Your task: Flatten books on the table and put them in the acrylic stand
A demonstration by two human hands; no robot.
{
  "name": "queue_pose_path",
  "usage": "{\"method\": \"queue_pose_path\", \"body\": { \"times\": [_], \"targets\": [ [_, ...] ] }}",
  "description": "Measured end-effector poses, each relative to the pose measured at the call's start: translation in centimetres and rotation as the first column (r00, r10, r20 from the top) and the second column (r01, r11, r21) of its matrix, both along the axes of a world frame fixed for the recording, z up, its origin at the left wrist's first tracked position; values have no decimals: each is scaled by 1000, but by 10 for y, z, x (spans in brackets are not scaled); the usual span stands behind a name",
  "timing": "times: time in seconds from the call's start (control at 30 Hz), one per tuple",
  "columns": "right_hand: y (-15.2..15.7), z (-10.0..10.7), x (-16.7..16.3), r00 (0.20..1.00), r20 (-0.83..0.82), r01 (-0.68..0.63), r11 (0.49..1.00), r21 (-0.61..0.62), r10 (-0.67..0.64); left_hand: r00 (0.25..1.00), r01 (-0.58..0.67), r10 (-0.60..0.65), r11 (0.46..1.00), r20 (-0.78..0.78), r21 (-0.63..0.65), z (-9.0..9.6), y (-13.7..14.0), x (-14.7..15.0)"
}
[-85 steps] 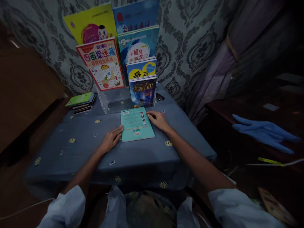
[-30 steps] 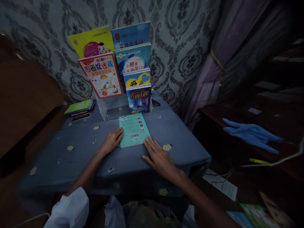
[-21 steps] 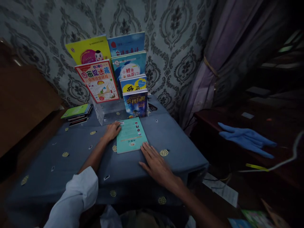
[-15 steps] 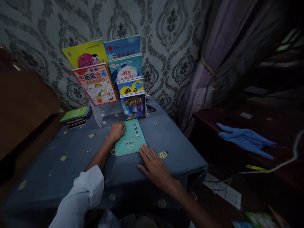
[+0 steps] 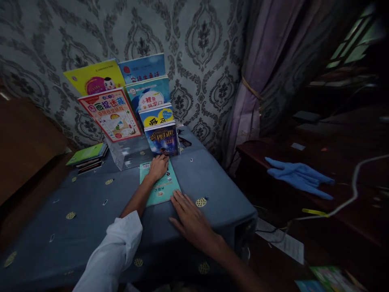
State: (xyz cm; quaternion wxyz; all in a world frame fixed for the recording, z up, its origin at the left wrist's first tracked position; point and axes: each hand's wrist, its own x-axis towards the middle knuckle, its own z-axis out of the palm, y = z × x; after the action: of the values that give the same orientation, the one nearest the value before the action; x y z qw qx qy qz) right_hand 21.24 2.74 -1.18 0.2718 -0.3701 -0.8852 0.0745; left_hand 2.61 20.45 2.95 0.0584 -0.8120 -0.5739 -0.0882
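Note:
A teal book [image 5: 159, 196] lies flat on the cloth-covered table in front of me, its printing upside down to me. My left hand [image 5: 158, 167] rests on its far part, palm down, fingers slightly bent and close to the blue book [image 5: 162, 140] at the front of the display rack. My right hand [image 5: 191, 217] is open and flat, with its fingertips on the near right corner of the teal book. Behind them the clear rack [image 5: 121, 156] holds several upright books, among them a red-bordered book [image 5: 114, 115] and a yellow book [image 5: 94, 77].
A small stack of books [image 5: 88, 156] lies left of the rack. Dark-framed glasses [image 5: 184, 142] sit beside the rack on the blue tablecloth [image 5: 212, 178]. To the right, a blue glove [image 5: 299, 176] and a white cable [image 5: 354, 190] lie on a dark red surface. A tied curtain [image 5: 247, 101] hangs behind.
My left hand has moved from the teal book's left edge across onto its far part. My right hand stays at the near right corner. The whole view has shifted slightly.

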Motion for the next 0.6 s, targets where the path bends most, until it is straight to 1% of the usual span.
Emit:
{"method": "queue_pose_path", "body": {
  "times": [0.2,0.43,0.6],
  "targets": [
    [-1,-3,0,1000,-19,9,1000,8,-9,999,-1,1,1000,50,1,-8,-1,-5],
    [-4,3,0,999,33,23,1000,1,-23,994,29,-29,1000,102,1,-14,-4,-7],
    [-4,5,1,999,31,25,1000,-7,-25,994,49,-49,999,95,-3,-16,-5,-8]
  ]
}}
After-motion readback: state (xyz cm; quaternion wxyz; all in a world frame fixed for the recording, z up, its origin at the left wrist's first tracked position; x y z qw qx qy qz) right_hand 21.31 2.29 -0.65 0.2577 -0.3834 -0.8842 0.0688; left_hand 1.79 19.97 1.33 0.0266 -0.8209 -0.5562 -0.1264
